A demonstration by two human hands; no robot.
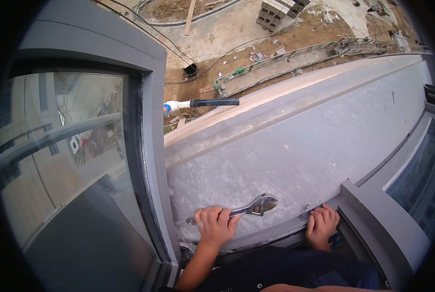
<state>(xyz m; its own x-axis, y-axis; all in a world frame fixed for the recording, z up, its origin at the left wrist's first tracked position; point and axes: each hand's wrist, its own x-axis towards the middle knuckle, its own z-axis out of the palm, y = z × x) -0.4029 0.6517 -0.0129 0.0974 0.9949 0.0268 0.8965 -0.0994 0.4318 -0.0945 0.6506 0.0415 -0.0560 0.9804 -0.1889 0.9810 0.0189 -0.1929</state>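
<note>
1. My left hand [215, 226] has its fingers wrapped around the handle of an adjustable wrench [258, 204]; the handle's end pokes out left of my grip, and the wrench's head points away to the right.
2. The wrench is over the grey ledge [324, 126] just ahead of my grip; whether it rests on the surface or hovers I cannot tell.
3. Right of that grip, my right hand [323, 225] curls its fingers at the window frame [356, 194], near a small metal fitting [306, 208]. I cannot tell whether it pinches anything.
4. If my left fingers loosened, the smooth handle could slip and the wrench slide outward; beyond the ledge lies the ground [212, 44], far below, so a drop looks the worst risk.
5. Swinging the handle's end left could knock the glass pane [81, 165], because it stands close beside my grip.
</note>
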